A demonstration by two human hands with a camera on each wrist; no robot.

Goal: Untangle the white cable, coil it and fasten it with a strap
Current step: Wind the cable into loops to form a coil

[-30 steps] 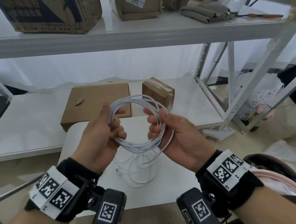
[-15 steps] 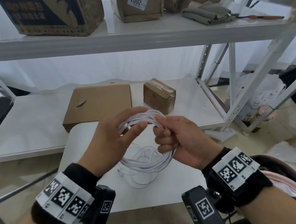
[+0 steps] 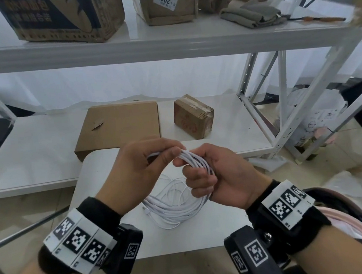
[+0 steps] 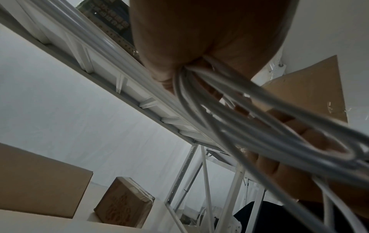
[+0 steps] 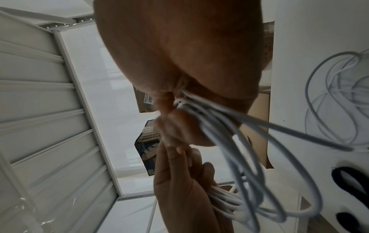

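Observation:
The white cable point(image 3: 180, 212) is gathered into a coil of several loops, held above the small white table point(image 3: 103, 166). My left hand point(image 3: 172, 153) pinches the top of the bundle between thumb and fingers. Right beside it, my right hand point(image 3: 192, 171) grips the same bundle in a fist, and the loops hang below it. A loose tail with a connector point(image 3: 144, 209) trails onto the table. In the left wrist view the strands point(image 4: 239, 110) run out of my palm. In the right wrist view the loops point(image 5: 239, 149) hang between both hands, and more slack cable point(image 5: 329, 94) lies on the table.
Behind the table, a low white shelf point(image 3: 33, 151) carries a flat cardboard box point(image 3: 119, 123) and a small taped box point(image 3: 193, 115). An upper shelf point(image 3: 166, 43) holds more boxes and a folded grey cloth point(image 3: 250, 14). White rack legs point(image 3: 283, 109) stand at the right.
The coil was a wide round loop held up between both hands. My left hand has moved in beside the right, and the loops now hang squeezed into a narrow bundle, lower over the table.

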